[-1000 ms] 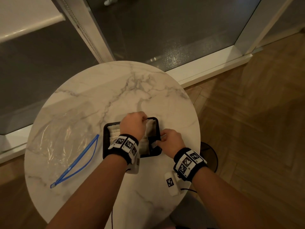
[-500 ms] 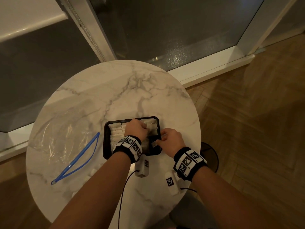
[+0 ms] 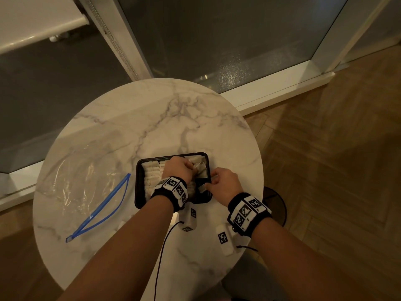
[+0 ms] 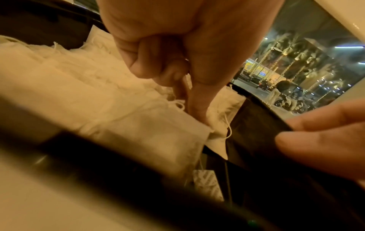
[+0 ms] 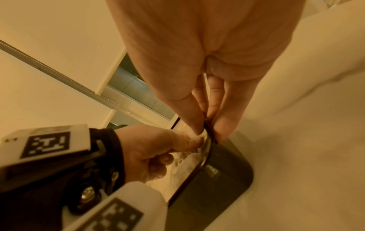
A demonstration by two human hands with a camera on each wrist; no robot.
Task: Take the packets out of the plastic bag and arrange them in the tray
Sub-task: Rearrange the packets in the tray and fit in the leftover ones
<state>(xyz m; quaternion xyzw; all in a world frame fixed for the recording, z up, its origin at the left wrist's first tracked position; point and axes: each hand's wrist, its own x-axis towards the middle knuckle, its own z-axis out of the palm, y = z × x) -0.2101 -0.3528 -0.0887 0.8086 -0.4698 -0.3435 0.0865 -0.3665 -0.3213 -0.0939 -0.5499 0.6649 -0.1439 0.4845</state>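
A black tray (image 3: 138, 190) sits on the near right of the marble table, with rows of white packets (image 3: 152, 172) in its left part. My left hand (image 3: 191, 168) is over the tray's right part and pinches one tilted packet (image 3: 201, 168) between thumb and forefinger. In the left wrist view those fingers (image 4: 195, 107) point down among stringed packets (image 4: 79, 87). My right hand (image 3: 211, 184) pinches the tray's right rim (image 5: 207, 140). The clear plastic bag (image 3: 82, 181) with its blue zip (image 3: 104, 207) lies flat at the left.
The round marble table (image 3: 165, 118) ends close behind the tray at the right, above wooden floor (image 3: 325, 170). A glass door and white frame (image 3: 271, 92) stand beyond the table. A black cable (image 3: 161, 257) hangs from my left wrist.
My left hand has drawn back from the tray's far edge to its right part and now holds a tilted packet. My right hand stays on the rim.
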